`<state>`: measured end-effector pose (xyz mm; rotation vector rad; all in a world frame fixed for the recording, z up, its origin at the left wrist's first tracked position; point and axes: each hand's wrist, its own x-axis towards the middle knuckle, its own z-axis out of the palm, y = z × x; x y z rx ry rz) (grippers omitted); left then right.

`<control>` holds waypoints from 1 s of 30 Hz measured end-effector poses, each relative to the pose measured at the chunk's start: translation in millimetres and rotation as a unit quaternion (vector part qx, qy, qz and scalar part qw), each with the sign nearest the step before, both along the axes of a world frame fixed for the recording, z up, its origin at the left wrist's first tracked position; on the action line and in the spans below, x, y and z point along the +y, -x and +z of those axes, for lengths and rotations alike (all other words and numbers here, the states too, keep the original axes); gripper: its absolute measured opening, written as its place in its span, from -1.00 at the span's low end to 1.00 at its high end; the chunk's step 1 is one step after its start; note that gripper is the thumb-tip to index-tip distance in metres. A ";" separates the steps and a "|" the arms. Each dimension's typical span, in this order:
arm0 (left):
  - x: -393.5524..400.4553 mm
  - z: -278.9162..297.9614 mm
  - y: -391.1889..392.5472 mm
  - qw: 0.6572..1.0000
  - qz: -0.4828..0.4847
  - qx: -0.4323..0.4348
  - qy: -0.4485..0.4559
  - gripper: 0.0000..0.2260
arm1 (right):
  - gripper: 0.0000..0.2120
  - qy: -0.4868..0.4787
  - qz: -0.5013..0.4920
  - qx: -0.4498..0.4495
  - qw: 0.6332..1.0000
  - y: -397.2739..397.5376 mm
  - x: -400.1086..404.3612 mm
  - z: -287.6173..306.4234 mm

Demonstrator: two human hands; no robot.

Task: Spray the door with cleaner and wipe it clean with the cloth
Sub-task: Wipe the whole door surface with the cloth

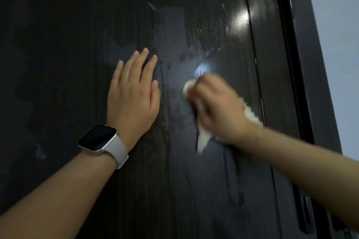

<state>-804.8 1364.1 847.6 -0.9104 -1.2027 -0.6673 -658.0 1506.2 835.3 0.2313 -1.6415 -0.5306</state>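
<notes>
Dark door (68,44), wet streaks; left hand (133,91) flat on it, fingers spread; right hand (217,108) blurred, clenched around pale cloth (202,137) against door

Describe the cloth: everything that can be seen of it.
The cloth is pale cream, soft and fuzzy-looking, bunched up in the right hand, which closes around it and presses it against the dark door. Bits stick out above the fingers, beside the wrist, and in a tail hanging below the hand. It is blurred by motion, so weave and full size cannot be told. Wet streaks surround it.
</notes>
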 end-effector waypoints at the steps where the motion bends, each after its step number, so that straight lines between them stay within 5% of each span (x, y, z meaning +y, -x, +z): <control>1: 0.2 0.3 1.1 1.000 -0.008 -0.002 -0.005 -0.56 | -0.88 -0.037 0.005 -0.046 0.998 5.6 -8.5 -20.2; 6: -2.1 0.3 3.8 0.999 -0.033 -0.014 -0.009 -0.59 | -0.82 -0.131 -0.040 -0.109 0.985 3.0 -6.6 -16.3; 11: -1.9 -0.7 5.1 0.999 -0.029 -0.018 -0.004 -0.59 | -0.89 0.064 -0.013 0.135 0.989 -7.9 16.6 83.8; 14: -0.9 -1.0 5.6 0.999 -0.032 -0.016 -0.006 -0.59 | -0.90 0.125 0.022 0.180 0.975 8.9 4.6 87.0; 20: -1.8 0.3 5.5 0.998 -0.054 -0.015 -0.008 -0.60 | -0.89 -0.085 0.000 -0.088 0.993 27.7 -31.9 -0.4; 23: -10.4 3.8 3.5 0.997 -0.075 -0.018 0.014 -0.60 | -0.80 -0.142 -0.041 -0.119 0.982 18.2 -24.2 19.0; 30: -47.4 11.8 30.7 0.999 -0.018 -0.020 0.031 -0.61 | -0.82 0.105 0.000 0.190 0.976 17.0 -6.7 126.3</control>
